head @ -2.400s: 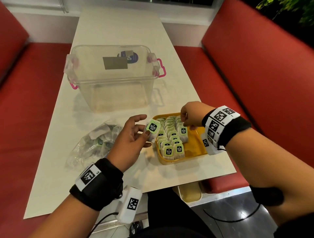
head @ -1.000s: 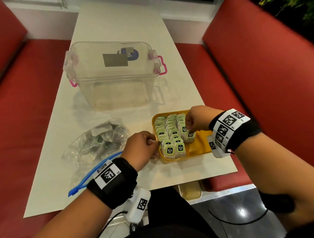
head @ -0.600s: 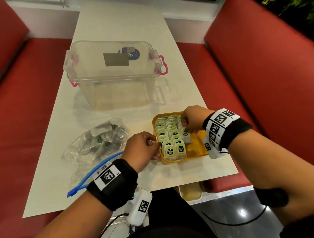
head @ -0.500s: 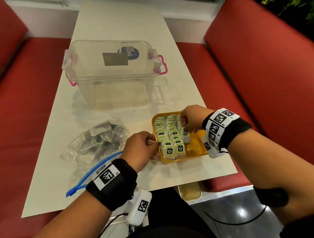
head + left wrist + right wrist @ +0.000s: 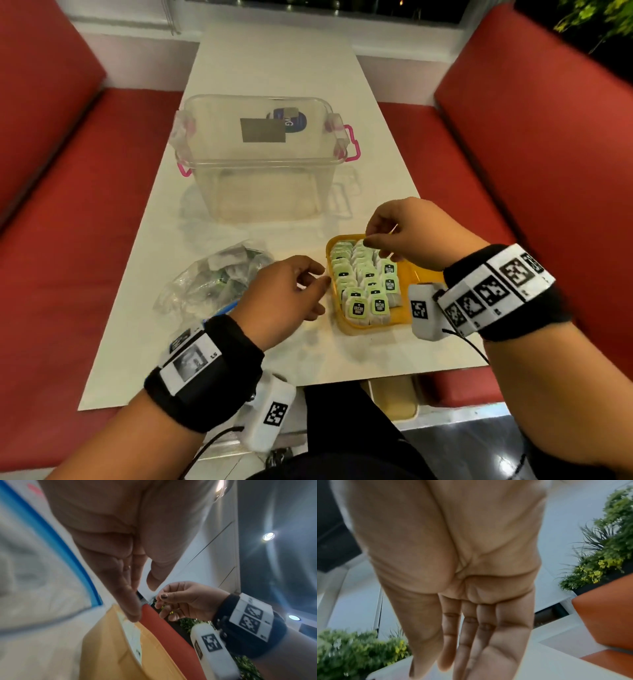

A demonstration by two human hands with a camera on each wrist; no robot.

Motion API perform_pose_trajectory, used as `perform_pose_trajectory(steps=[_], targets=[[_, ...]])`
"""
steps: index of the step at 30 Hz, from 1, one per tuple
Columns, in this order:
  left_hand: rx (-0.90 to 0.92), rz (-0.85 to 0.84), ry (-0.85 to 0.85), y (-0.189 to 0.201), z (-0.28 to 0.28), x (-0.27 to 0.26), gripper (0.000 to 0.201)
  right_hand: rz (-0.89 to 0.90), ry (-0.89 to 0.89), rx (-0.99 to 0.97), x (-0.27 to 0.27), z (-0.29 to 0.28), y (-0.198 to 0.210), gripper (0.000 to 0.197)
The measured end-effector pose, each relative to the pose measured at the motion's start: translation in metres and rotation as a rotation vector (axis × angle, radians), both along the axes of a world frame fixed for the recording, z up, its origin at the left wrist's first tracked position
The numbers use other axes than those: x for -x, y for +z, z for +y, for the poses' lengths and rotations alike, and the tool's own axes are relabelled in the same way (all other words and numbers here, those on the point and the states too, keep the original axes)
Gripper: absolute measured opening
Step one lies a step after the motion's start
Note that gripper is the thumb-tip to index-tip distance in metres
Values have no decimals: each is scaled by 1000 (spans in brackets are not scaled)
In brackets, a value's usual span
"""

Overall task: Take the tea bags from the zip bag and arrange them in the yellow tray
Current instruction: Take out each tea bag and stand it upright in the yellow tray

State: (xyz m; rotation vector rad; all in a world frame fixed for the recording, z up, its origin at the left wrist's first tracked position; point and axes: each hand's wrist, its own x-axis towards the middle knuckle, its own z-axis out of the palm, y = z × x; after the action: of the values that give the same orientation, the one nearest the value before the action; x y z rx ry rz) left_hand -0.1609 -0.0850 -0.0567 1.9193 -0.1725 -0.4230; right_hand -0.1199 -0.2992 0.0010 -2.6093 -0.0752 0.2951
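The yellow tray (image 5: pixel 416 274) sits near the table's front right, with several green-labelled tea bags (image 5: pixel 356 274) standing in rows in its left part. My left hand (image 5: pixel 320 294) hovers just left of the tray with relaxed fingers, holding nothing; in the left wrist view its fingertips (image 5: pixel 132 615) reach the tray's edge (image 5: pixel 106 649). My right hand (image 5: pixel 376 246) hangs above the tray's far end with loosely bent fingers; nothing shows in it in the right wrist view (image 5: pixel 440 666). The clear zip bag (image 5: pixel 212 284) with more tea bags lies left of my left hand.
A clear plastic box (image 5: pixel 260 161) with pink latches stands open behind the tray and the bag. Red benches (image 5: pixel 513 205) flank the white table (image 5: pixel 274 68). The table's front edge runs just below the tray.
My left hand put its tea bag into the tray's left row, then let go and drew back a little. My right hand lifted off the tea bags toward the tray's far end.
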Motion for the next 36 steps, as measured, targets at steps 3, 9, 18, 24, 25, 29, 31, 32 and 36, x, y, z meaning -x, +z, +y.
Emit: perform_pose_trajectory(steps=[3, 9, 18, 24, 25, 29, 31, 32, 36], targets=[[-61, -172, -2, 18, 37, 6, 9, -66, 44, -132, 17, 29, 0, 5], [-422, -346, -38, 6, 111, 24, 11, -23, 275, -177, 42, 90, -22, 6], [-586, -282, 85, -24, 124, 42, 34, 47, 500, -35, 49, 148, -53, 17], [-497, -478, 200, -23, 117, 40, 46, 45, 493, 140, 47, 158, -79, 25], [-525, -505, 199, -24, 118, 39, 48, 54, 496, 174, 48, 157, -80, 25], [-716, -477, 208, -27, 122, 38, 44, 104, 479, 204, 47, 154, -86, 31], [-700, -462, 216, -28, 122, 37, 42, 131, 488, 223, 44, 154, -88, 35], [-654, -460, 215, -28, 121, 37, 42, 139, 490, 228, 43, 154, -88, 34], [-473, -447, 140, -28, 116, 38, 55, 92, 403, 152, 35, 159, -88, 32]])
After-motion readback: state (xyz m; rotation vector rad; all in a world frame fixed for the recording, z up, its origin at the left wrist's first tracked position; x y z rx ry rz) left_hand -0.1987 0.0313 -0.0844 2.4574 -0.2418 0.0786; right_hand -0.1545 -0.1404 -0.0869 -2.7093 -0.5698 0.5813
